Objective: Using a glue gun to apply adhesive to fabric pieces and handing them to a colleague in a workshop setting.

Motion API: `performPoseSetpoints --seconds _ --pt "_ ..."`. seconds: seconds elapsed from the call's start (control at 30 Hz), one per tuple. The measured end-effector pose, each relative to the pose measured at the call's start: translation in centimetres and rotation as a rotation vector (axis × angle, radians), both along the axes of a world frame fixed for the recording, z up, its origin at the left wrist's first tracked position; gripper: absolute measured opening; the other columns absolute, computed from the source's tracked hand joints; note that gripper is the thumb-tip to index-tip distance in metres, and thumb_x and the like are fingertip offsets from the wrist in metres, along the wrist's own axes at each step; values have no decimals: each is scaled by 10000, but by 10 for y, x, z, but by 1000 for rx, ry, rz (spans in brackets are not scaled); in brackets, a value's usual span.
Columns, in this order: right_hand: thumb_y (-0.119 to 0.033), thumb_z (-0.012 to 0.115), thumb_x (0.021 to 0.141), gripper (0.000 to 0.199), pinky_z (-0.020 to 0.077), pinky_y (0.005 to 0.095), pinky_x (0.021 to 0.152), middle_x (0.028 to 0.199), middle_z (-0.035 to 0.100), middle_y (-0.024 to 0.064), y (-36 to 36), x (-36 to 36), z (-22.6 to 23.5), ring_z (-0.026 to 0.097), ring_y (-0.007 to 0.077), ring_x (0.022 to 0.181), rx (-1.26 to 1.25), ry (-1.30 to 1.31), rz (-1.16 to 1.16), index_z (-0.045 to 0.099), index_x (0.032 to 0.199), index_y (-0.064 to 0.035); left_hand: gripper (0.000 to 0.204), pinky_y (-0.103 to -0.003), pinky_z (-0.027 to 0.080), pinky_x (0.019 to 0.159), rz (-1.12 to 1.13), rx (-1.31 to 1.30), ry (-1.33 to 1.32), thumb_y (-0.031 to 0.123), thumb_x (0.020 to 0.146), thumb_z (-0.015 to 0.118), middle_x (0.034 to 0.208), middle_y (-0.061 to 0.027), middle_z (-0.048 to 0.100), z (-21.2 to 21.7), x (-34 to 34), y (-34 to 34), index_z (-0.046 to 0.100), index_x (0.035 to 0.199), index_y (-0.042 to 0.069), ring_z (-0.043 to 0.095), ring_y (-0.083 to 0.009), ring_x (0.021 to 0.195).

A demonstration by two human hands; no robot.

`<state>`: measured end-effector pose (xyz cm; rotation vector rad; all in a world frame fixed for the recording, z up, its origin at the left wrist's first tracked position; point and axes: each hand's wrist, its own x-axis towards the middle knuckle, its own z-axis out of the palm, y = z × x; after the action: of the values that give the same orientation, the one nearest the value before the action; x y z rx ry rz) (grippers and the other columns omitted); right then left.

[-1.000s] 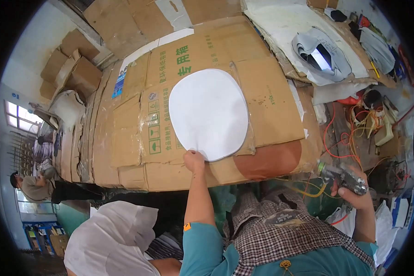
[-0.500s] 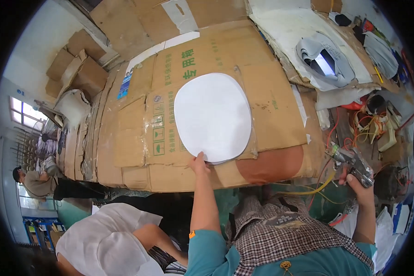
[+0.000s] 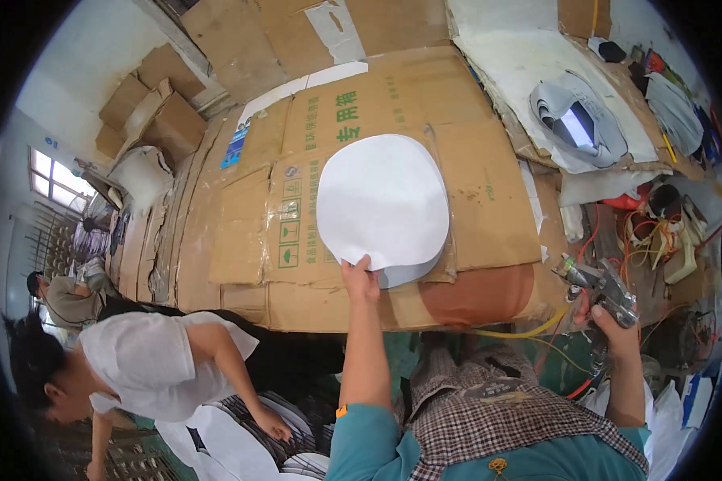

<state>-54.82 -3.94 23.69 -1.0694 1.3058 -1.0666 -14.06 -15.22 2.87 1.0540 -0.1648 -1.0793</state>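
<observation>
Pinching the near edge of a white oval sheet [image 3: 383,200], your left hand [image 3: 361,278] has its fingers closed on that rim, thumb on top. That sheet lies flat on the cardboard-covered table [image 3: 489,200], about the middle of its width and close to the near edge, with a second pale sheet [image 3: 409,272] showing just under its near rim. Your right hand [image 3: 610,317] is off the table's near right corner, wrapped tight around the grip of a metal spray gun [image 3: 598,284], whose nozzle points toward the table edge. A yellow hose [image 3: 521,330] runs from the gun along the near edge. A reddish-brown patch [image 3: 477,293] marks the cardboard between the sheet and the gun. Toward the far right corner rests a grey and white shaped piece [image 3: 573,120] on pale paper. Beside you, on your left, a person in a white shirt [image 3: 148,361] bends over a stack of white sheets [image 3: 249,441] below table level.
</observation>
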Motion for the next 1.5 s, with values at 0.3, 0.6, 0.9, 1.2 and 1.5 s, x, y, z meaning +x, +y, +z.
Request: performPoseSetpoints --seconds 0.3,0.6,0.9,1.2,1.5 --pt "-244 709 752 560 496 279 635 835 589 95 15 -12 18 579 142 698 -61 30 241 476 1174 41 445 -461 404 965 166 -424 191 157 854 453 1229 -194 496 152 72 85 411 1252 -38 512 -320 1102" --pt "-150 673 774 528 476 255 613 808 578 82 23 -5 22 563 135 671 -155 35 117 456 1215 43 399 -438 404 957 -27 -729 -153 226 872 434 1192 -165 538 194 126 150 515 1169 -27 514 -291 1102" --pt "-189 705 742 568 506 285 602 832 588 93 42 -4 27 579 145 708 -18 42 295 465 1201 46 403 -432 403 956 210 -704 -73 237 874 432 1189 -154 544 187 134 224 522 1163 -28 515 -286 1101" --pt "-147 664 760 495 488 278 637 777 596 83 41 -7 22 591 164 669 -76 132 -45 482 1192 10 408 -426 403 954 449 -669 0 248 876 429 1186 -143 549 181 90 247 530 1157 -30 516 -281 1099" --pt "-173 705 730 548 499 278 608 779 580 87 55 -18 27 576 146 659 -71 110 83 471 1179 39 414 -405 451 849 911 -625 58 267 850 462 1152 -126 568 178 121 218 532 1125 -35 539 -267 1031"
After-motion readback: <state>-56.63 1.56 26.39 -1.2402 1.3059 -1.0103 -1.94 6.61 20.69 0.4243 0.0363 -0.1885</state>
